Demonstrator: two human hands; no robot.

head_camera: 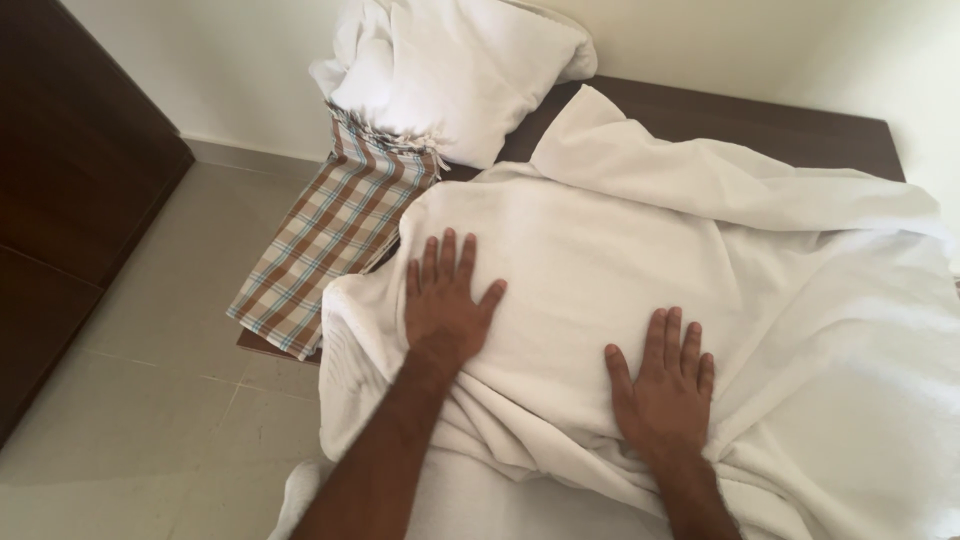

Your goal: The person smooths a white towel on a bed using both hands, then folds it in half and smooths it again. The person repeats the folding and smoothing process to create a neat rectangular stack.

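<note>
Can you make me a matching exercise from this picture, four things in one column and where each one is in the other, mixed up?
Things:
1. left hand
2. right hand
3. checked cloth
4. white pillow

Places:
A. hanging over the left edge of the dark wooden surface
B. flat on the white towel, nearer its left edge
C. against the wall at the top
D. flat on the white towel, nearer the bunched folds at the bottom

Pairs: 1-B, 2-D, 3-A, 4-C
</note>
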